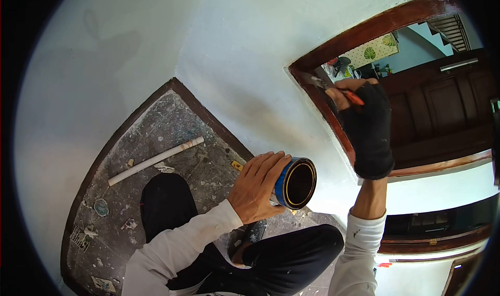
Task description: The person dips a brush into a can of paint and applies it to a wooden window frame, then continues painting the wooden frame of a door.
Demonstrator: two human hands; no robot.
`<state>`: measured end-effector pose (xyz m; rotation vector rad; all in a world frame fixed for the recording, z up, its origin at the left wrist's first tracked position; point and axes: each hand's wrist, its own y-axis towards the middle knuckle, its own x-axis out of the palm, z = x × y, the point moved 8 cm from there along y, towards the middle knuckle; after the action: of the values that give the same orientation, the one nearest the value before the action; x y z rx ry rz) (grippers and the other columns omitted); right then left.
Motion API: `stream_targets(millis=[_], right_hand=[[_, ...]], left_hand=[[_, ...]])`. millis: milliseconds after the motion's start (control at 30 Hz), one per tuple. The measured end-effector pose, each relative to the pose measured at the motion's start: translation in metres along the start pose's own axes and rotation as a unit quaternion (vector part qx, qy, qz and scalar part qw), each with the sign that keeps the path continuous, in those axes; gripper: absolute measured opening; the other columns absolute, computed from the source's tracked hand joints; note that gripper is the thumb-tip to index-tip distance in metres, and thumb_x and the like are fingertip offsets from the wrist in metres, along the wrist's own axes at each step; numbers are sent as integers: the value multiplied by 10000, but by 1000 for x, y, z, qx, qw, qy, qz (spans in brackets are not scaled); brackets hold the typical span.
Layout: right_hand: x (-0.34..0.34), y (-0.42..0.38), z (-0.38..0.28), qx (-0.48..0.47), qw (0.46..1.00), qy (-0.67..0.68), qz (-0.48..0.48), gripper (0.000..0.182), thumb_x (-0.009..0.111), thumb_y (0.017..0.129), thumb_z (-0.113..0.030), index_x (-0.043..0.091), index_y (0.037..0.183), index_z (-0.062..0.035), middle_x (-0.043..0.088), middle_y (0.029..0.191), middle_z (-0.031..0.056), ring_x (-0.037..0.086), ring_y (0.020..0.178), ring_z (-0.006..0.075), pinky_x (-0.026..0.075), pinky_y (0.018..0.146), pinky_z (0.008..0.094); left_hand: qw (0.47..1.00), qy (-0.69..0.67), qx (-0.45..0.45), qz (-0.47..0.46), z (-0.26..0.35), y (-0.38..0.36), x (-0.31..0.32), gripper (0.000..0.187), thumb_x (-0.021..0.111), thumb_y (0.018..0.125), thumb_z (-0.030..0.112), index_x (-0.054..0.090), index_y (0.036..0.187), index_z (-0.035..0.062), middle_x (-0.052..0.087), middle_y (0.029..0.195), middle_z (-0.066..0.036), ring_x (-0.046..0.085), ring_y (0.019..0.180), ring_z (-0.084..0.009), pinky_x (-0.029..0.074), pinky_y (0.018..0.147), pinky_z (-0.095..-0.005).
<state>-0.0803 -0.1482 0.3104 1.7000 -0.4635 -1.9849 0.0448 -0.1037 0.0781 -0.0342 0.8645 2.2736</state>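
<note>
My left hand point(260, 186) is wrapped round a blue paint can point(281, 186), whose dark open mouth faces up toward me. In a black fingerless glove, my right hand point(364, 119) grips a paintbrush with an orange-red handle point(355, 97). The brush tip point(316, 81) lies at the reddish-brown wooden frame point(333, 121), near its corner. Whether the bristles touch the wood is hard to tell.
A white tube point(156, 161) lies on the paint-spotted floor point(200, 166) among paper scraps. Dark trim point(209, 116) edges the floor below the pale wall point(229, 51). A dark panelled door point(432, 108) stands beyond the frame. My bent knees are below the can.
</note>
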Motion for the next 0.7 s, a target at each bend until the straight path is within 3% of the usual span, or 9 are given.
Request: stream_targets(millis=[100, 500, 700], right_hand=[[8, 1, 1, -18, 999, -17, -33, 185, 891, 891, -175, 751, 974, -88, 766, 945, 73, 664, 868, 294, 527, 798, 423], [4, -2, 3, -13, 1000, -13, 8, 182, 893, 881, -174, 762, 969, -84, 771, 938, 73, 674, 869, 307, 525, 804, 428], [16, 17, -7, -57, 998, -20, -32, 164, 878, 887, -193, 766, 960, -98, 769, 927, 62, 671, 869, 312, 523, 814, 431]], left_hand=[[1000, -7, 5, 8, 1, 0, 1, 1233, 1047, 643, 332, 359, 1636, 89, 482, 1607, -192, 449, 1518, -420, 365, 1269, -573], [1000, -7, -5, -5, -3, 1, 1, 1243, 1045, 623, 301, 362, 1640, 90, 471, 1618, -194, 450, 1518, -416, 360, 1272, -572], [1000, -7, -1, -11, -2, 1, 5, 1242, 1047, 633, 317, 357, 1642, 95, 470, 1619, -191, 454, 1515, -420, 362, 1269, -583]])
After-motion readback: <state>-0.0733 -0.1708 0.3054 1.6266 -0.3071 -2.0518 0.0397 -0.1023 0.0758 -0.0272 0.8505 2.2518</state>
